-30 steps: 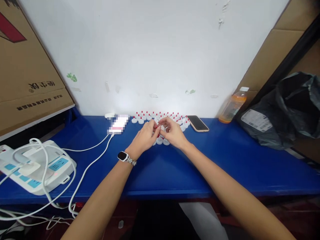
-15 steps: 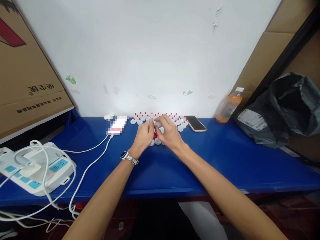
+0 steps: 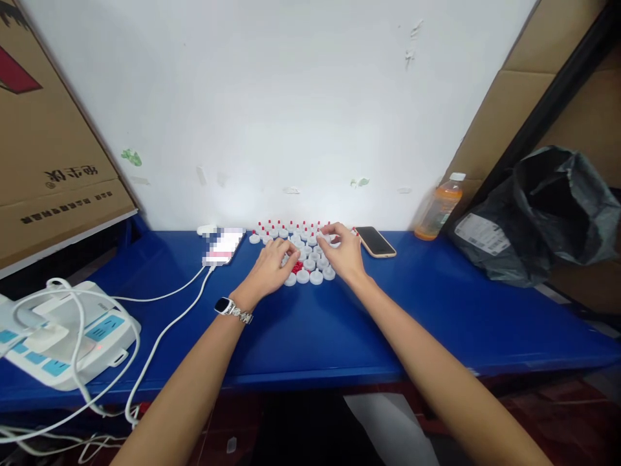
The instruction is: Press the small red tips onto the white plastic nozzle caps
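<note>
Several small white caps point(image 3: 310, 262), some with red tips point(image 3: 291, 228), lie clustered on the blue table point(image 3: 310, 323) near the wall. My left hand point(image 3: 269, 268), with a watch on its wrist, rests at the cluster's left side, its fingertips on the white caps beside a small red piece point(image 3: 297, 266). My right hand point(image 3: 343, 252) is at the cluster's right side, fingers curled over the caps in the back rows. Whether either hand pinches a cap is hidden by the fingers.
A phone on a white cable point(image 3: 223, 246) lies left of the caps and a second phone point(image 3: 374, 241) right of them. An orange drink bottle point(image 3: 439, 207) and a black bag point(image 3: 543, 213) stand at right. A white power strip point(image 3: 63, 333) and cardboard box point(image 3: 48, 129) are at left.
Both hands were joined over the middle of the cluster, working a cap between the fingertips. They have since parted, the left one lower left and the right one toward the back right.
</note>
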Tool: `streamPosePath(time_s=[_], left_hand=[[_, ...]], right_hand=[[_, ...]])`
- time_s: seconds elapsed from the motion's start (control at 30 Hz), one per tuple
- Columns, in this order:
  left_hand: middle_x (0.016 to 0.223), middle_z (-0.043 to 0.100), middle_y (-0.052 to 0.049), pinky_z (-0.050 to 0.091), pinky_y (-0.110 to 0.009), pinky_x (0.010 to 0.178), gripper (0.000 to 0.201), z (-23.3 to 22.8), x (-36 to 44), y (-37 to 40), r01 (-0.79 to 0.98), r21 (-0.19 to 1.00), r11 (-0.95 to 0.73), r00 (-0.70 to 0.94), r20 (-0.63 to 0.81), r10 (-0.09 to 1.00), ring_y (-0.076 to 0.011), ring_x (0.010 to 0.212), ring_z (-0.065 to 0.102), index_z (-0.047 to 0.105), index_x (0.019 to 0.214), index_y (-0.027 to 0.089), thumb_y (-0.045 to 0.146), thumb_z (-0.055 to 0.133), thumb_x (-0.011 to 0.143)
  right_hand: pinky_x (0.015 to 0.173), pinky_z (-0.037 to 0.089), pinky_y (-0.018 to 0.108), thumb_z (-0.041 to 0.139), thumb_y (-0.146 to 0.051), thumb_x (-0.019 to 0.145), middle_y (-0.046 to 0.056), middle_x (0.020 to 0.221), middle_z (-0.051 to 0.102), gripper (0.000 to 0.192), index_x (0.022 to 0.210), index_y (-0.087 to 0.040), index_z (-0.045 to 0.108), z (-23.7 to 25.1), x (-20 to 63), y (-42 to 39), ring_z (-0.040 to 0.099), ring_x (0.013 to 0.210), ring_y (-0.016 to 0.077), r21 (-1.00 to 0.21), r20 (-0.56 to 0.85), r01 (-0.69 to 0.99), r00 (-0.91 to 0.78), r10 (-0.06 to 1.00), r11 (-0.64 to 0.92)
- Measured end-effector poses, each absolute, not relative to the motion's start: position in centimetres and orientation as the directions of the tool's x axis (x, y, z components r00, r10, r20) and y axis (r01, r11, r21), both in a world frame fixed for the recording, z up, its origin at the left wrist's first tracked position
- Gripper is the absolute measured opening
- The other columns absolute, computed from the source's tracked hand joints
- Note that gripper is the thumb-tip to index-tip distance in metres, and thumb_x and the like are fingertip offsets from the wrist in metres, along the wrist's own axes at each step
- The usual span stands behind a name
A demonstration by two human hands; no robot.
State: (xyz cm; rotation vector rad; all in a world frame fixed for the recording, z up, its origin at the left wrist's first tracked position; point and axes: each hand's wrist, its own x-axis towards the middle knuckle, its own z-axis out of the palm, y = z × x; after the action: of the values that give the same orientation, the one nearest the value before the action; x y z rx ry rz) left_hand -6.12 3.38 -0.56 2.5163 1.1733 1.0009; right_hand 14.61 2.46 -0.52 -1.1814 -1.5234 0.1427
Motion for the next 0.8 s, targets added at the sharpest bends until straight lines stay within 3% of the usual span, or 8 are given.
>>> streamPosePath(time_s=[0.1,0.2,0.33,0.5,0.6,0.8], left_hand=[[0.1,0.061,-0.006,0.043,-0.04,0.092,0.031,-0.7,-6.3,3.4,0.636,0.405,-0.657,0.499,0.433,0.751,-0.0232,0.098,0.054,0.068,0.103,0.025,0.045,0.045,0.097],[0.099,0.066,-0.006,0.046,-0.036,0.084,0.035,0.0,-7.4,3.7,0.626,0.492,-0.606,0.43,0.43,0.794,-0.0209,0.09,0.058,0.069,0.106,0.022,0.045,0.043,0.098],[0.087,0.07,-0.005,0.045,-0.031,0.072,0.032,1.1,-9.4,4.2,0.636,0.569,-0.522,0.303,0.438,0.846,-0.0179,0.076,0.058,0.068,0.096,0.018,0.039,0.044,0.096],[0.085,0.071,-0.005,0.046,-0.03,0.07,0.024,0.8,-11.3,4.9,0.687,0.567,-0.454,0.27,0.38,0.884,-0.0183,0.074,0.061,0.068,0.091,0.018,0.032,0.049,0.091],[0.081,0.071,-0.006,0.047,-0.03,0.068,0.02,0.0,-12.2,5.5,0.745,0.558,-0.366,0.254,0.271,0.929,-0.0191,0.072,0.062,0.068,0.09,0.017,0.025,0.05,0.089],[0.078,0.071,-0.006,0.047,-0.027,0.063,0.017,-1.0,-12.3,5.7,0.754,0.562,-0.34,0.289,0.181,0.94,-0.0172,0.067,0.063,0.07,0.089,0.017,0.015,0.053,0.084]], right_hand=[[0.083,0.048,0.037,0.063,-0.031,0.081,0.007,0.098,0.062,0.012,0.086,-0.021,0.068,-0.5,14.4,2.3,0.059,0.094,0.0227,-0.645,0.674,0.613,0.177,0.717,0.456],[0.073,0.047,0.034,0.064,-0.034,0.081,0.004,0.081,0.062,0.016,0.086,-0.02,0.069,-0.6,14.4,2.2,0.057,0.076,0.0191,-0.698,0.606,0.573,0.154,0.78,0.43],[0.066,0.046,0.03,0.063,-0.032,0.082,0.002,0.076,0.068,0.016,0.087,-0.018,0.069,-0.6,13.2,2.3,0.06,0.071,0.0167,-0.748,0.544,0.46,0.013,0.839,0.477],[0.072,0.047,0.029,0.061,-0.025,0.083,0.002,0.082,0.073,0.011,0.084,-0.019,0.071,0.3,9.2,3.7,0.065,0.075,0.0158,-0.681,0.52,0.472,-0.227,0.823,0.561],[0.073,0.047,0.03,0.062,-0.023,0.083,0.002,0.08,0.073,0.011,0.082,-0.019,0.071,0.6,7.3,5.4,0.064,0.075,0.0169,-0.588,0.447,0.57,-0.363,0.818,0.574],[0.088,0.04,0.045,0.067,-0.026,0.078,0.008,0.081,0.071,0.011,0.077,-0.023,0.077,0.5,6.5,7.9,0.059,0.096,0.0312,-0.208,0.319,0.802,-0.485,0.814,0.56]])
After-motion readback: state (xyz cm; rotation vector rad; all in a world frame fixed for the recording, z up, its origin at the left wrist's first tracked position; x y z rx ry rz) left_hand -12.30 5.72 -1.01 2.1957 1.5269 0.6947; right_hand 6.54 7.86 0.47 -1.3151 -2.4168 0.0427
